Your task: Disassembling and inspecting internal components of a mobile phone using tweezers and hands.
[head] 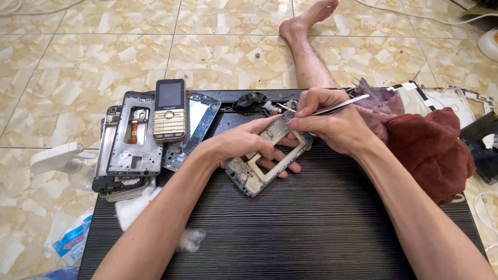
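Note:
My left hand point(248, 142) holds a stripped phone frame point(248, 176), a grey chassis with an open rectangular window, tilted over the black striped board point(311, 228). My fingers wrap through its window and under its edge. My right hand point(332, 120) grips metal tweezers point(346, 104), whose tips point down-left onto the upper end of the frame. Both forearms reach in from the bottom of the view.
A stack of phone frames point(129, 150) with a gold keypad phone point(169, 110) on top lies at the board's left edge. Dark red cloths point(430, 145) lie to the right, more phone parts point(482, 140) beyond. A bare leg point(308, 49) stretches over the tiled floor. Cotton wads point(136, 207) sit lower left.

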